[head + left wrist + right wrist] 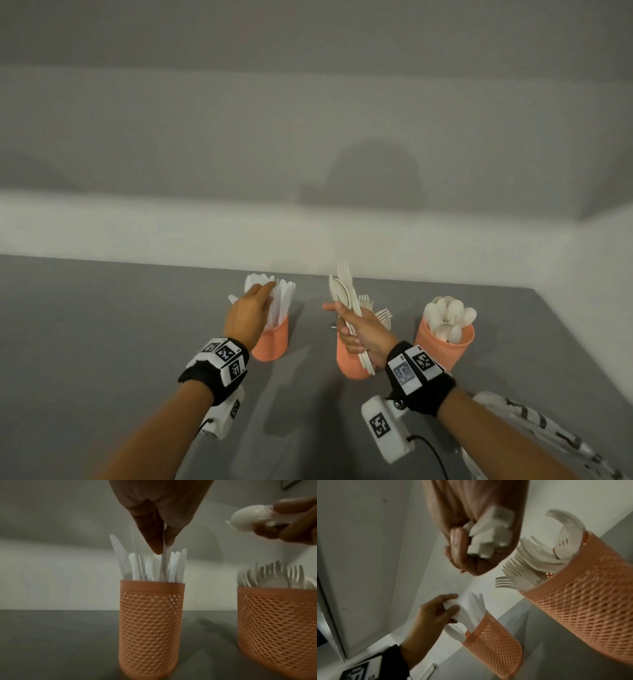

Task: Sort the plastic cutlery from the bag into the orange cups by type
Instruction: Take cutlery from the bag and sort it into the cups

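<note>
Left hand pinches a thin white plastic knife between thumb and fingertips, its lower end already inside the left orange mesh cup among the other knives on the grey tabletop. To finish well, I would keep the knife upright, lower it straight between its neighbours, and let go only once it stands by itself, so the light cup does not tip. Right hand is clamped on a mixed white bundle of spoons and forks, held above the middle cup of forks. White spoons fill the right cup.
</note>
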Action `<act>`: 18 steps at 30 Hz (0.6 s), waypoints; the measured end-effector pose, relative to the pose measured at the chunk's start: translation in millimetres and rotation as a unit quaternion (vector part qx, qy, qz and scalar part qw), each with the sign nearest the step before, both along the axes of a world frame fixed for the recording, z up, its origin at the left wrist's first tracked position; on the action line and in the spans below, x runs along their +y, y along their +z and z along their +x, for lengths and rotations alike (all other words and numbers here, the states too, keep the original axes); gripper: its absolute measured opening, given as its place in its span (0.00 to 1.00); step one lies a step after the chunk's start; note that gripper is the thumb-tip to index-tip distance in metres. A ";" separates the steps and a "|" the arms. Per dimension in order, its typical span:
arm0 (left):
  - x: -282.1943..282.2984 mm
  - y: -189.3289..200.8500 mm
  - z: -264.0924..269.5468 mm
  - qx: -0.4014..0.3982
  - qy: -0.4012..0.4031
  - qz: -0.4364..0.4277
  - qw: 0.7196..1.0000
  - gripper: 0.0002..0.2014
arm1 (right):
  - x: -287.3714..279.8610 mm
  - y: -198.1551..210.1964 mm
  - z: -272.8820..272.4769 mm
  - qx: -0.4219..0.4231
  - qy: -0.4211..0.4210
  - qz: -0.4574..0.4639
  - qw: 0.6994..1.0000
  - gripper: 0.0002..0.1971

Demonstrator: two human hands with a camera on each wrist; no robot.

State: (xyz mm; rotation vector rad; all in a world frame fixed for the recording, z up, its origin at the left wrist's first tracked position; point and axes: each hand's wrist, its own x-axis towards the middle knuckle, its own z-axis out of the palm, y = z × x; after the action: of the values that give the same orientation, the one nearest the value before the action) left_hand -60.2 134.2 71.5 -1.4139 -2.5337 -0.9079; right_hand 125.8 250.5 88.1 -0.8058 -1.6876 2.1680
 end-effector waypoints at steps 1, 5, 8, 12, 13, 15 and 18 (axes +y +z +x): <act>1.5 -1.3 2.0 0.021 -0.004 -0.017 1.000 0.17 | 1.1 -0.5 1.5 0.001 -0.002 -0.005 1.000 0.14; 4.4 -7.9 -0.8 0.165 -0.012 -0.034 0.986 0.21 | 2.8 0.9 4.3 0.004 0.003 -0.012 1.000 0.16; 6.7 0.9 5.4 0.195 0.016 0.014 0.981 0.16 | 2.5 1.7 5.7 0.008 0.015 -0.019 1.000 0.18; 14.5 27.6 39.8 -0.012 -0.033 0.151 0.988 0.19 | 2.9 3.1 7.7 0.022 0.024 -0.043 0.999 0.20; 16.8 35.0 50.5 -0.080 -0.041 0.163 0.983 0.17 | 2.5 3.5 7.5 0.024 0.025 -0.046 0.998 0.21; 22.1 48.5 72.3 -0.234 -0.071 0.153 0.958 0.16 | 1.9 4.0 7.1 0.026 0.023 -0.050 0.998 0.25; 35.7 50.2 93.5 -0.403 -0.101 0.133 0.900 0.14 | 0.9 4.4 9.1 0.020 0.020 -0.055 0.998 0.30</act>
State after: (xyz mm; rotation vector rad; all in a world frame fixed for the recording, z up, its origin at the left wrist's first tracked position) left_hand 33.3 170.0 121.7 -1.4217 -2.5912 -2.1649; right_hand 135.0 251.4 92.5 -0.7579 -1.5913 2.3060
